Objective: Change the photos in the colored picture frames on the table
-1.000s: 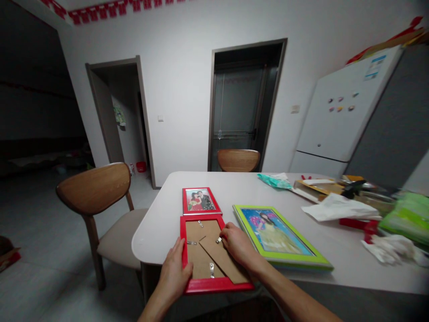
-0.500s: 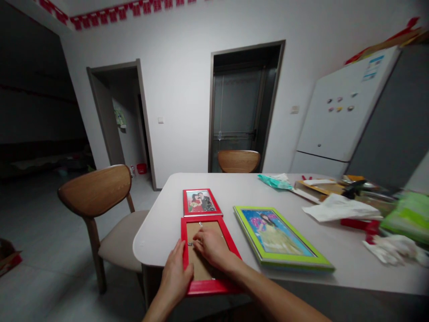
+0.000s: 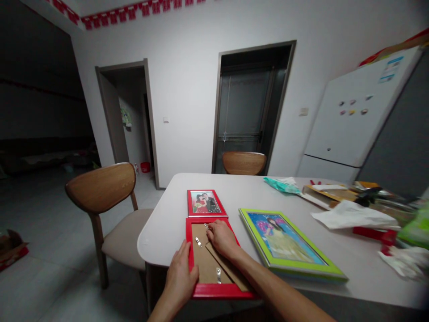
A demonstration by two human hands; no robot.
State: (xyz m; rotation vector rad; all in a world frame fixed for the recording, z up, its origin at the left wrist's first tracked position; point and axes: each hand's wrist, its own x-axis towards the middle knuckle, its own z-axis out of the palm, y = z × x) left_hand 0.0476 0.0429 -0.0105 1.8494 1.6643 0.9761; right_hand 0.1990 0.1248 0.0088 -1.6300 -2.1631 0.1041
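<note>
Red frame [image 3: 221,291]: face down at the counter's [image 3: 164,228] near edge, brown backing [image 3: 204,266] showing.
Left hand [image 3: 182,273]: fingers laid along the frame's left side, thumb apart from them.
Right hand [image 3: 221,239]: fingers bunched by the top clip [image 3: 205,225]; I cannot tell whether they pinch it.
Left clip [image 3: 198,242]: slanted on the backing.
Brown flap [image 3: 238,278]: partly hidden by the right forearm.
Smaller red frame [image 3: 218,200]: face up, just beyond.
Green frame [image 3: 288,241]: face up, to the right.

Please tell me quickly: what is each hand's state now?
Left hand: open, against the left edge of the nearer red frame.
Right hand: fingers curled at its top clip; grip cannot be told.
</note>
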